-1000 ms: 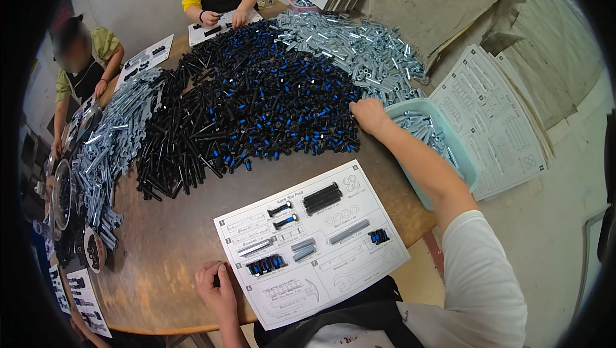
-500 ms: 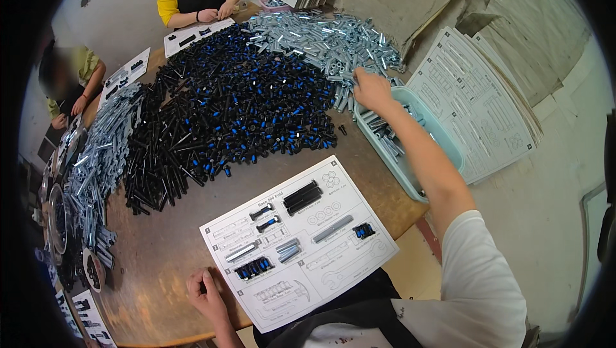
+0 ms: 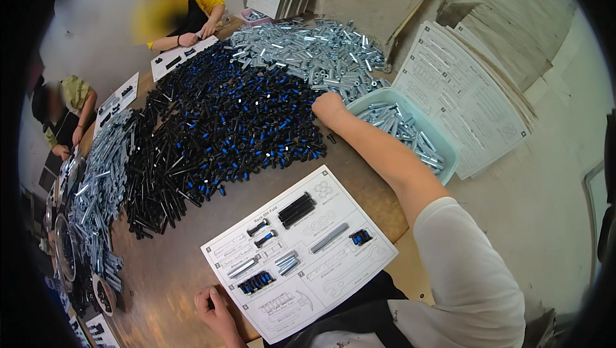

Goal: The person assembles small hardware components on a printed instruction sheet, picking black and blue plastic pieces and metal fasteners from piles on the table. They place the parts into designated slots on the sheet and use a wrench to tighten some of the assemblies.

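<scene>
The card (image 3: pixel 303 245) lies on the desk (image 3: pixel 173 252), just to the right of the left hand (image 3: pixel 215 309) and nearer the body than the right hand (image 3: pixel 329 110). It looks well past half laid. Filled spots, going outward from the left hand: a row of blue-banded bolts (image 3: pixel 256 282), a silver rod (image 3: pixel 242 268), short silver tubes (image 3: pixel 287 262), two single bolts (image 3: pixel 264 239), black bars (image 3: pixel 296 210), a long silver bar (image 3: pixel 329 237) and a small bolt cluster (image 3: pixel 360 237).

What seems left is what has only print: the nut outlines (image 3: pixel 323 189) and ring outlines (image 3: pixel 319 223) on the side toward the right hand, the wrench outline (image 3: pixel 337 282), and the tool outlines (image 3: pixel 289 303) right of the left hand.

The right hand reaches out to where the black heap (image 3: pixel 224 123) meets the silver heap (image 3: pixel 308 52). Its fingers bend downward with the tips hidden, so I cannot tell whether they pinch anything. A loose bolt (image 3: pixel 331 138) lies just nearer the body from it, and a teal tub (image 3: pixel 451 155) of silver pieces stands to its right.

The left hand rests by the card's edge, fingers curled; whether something sits inside, I cannot tell.
</scene>
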`<state>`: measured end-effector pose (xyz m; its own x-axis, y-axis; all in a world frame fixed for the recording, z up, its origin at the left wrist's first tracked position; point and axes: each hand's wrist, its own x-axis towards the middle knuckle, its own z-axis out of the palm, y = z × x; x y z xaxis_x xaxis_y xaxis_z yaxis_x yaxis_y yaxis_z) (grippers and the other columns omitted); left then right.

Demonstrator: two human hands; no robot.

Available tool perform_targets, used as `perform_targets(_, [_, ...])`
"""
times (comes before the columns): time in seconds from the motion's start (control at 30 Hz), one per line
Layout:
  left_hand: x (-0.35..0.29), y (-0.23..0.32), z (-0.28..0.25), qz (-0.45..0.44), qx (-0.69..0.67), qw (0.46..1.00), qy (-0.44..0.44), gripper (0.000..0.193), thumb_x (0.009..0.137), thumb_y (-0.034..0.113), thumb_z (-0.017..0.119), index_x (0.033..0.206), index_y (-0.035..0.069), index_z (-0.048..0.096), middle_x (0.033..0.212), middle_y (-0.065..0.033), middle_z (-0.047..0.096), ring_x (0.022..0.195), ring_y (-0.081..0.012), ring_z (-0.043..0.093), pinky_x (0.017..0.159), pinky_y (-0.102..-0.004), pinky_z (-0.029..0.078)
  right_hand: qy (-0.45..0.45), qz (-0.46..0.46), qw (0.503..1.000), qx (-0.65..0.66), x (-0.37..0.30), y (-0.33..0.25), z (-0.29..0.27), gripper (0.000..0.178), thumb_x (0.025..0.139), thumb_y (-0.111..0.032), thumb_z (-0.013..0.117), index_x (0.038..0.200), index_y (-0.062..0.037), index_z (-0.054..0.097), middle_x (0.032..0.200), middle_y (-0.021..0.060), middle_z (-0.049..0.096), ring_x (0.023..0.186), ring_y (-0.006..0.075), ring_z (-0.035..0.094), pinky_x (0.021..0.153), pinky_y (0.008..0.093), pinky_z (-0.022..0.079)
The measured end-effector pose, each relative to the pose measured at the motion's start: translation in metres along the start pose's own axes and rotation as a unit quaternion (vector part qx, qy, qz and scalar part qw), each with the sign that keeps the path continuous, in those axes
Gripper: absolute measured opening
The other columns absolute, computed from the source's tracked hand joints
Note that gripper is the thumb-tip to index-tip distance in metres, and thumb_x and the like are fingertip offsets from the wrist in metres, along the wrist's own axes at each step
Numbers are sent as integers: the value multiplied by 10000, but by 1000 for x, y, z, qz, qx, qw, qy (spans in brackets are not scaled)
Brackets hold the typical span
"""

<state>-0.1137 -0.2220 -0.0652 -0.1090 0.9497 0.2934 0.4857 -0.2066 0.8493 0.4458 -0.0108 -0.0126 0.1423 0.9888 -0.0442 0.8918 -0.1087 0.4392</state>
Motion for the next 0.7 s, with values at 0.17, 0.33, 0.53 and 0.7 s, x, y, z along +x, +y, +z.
perform_targets(0.17, [-3, 12, -4, -34, 30, 999, 7, 116, 917, 80, 636, 885, -29, 659, 878, -107, 632, 804, -206, 571, 728, -325, 458, 83, -75, 993, 37, -21, 8, -11, 107, 777, -124, 637, 823, -90, 727, 852, 112, 729, 858, 318, 713, 690, 439, 564])
perform_targets(0.33, [6, 21, 2, -11, 41, 999, -19, 120, 912, 93, 652, 922, -22, 683, 882, -106, 649, 786, -198, 567, 714, -316, 450, 237, -22, 950, 204, -73, -1, -14, 134, 851, -168, 610, 930, -60, 603, 791, 162, 680, 787, 359, 685, 657, 503, 519])
perform_targets(0.53, [-5, 29, 5, -26, -62, 996, 61, 125, 910, 73, 652, 989, -14, 696, 1003, -106, 661, 904, -168, 599, 784, -294, 465, 103, -193, 905, 365, -225, -79, -91, 185, 932, -261, 580, 998, -92, 543, 765, 148, 631, 709, 366, 644, 646, 487, 484])
perform_targets(0.7, [-13, 118, 43, 40, -48, 973, -224, 163, 876, 86, 679, 1022, 17, 702, 1109, -117, 687, 914, -211, 665, 774, -315, 516, 13, -339, 889, 307, -308, -133, -85, 115, 867, -144, 589, 945, -77, 537, 724, 91, 613, 609, 288, 648, 569, 404, 505])
